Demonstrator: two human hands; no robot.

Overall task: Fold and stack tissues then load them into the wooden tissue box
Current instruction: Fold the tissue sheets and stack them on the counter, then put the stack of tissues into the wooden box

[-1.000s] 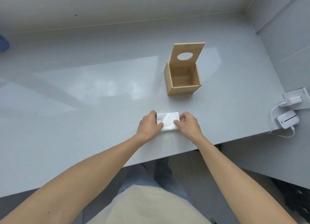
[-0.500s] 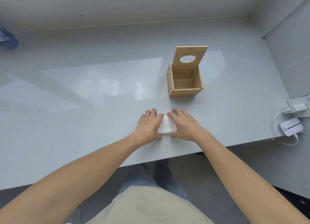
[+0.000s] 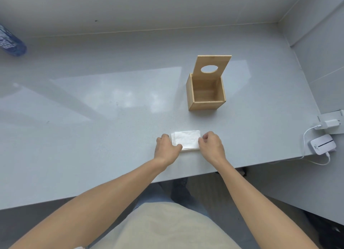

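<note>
A stack of folded white tissues [image 3: 187, 140] lies flat on the grey table [image 3: 93, 137] near its front edge. My left hand [image 3: 166, 149] grips the stack's left end, thumb on top. My right hand [image 3: 211, 147] is curled against the stack's right end, fingers closed on its edge. Beyond the stack stands the wooden tissue box [image 3: 205, 96], nothing visible inside it, its lid [image 3: 212, 67] with an oval hole tipped up at the back.
A white charger block [image 3: 323, 143] with cable and a plugged adapter [image 3: 329, 123] sit at the table's right edge. A blue bottle [image 3: 11, 41] lies at the far left. Grey walls close the back and right side.
Both hands had flattened over the stack half a second ago. Now they have pulled back to its two ends and the top of the stack shows again.
</note>
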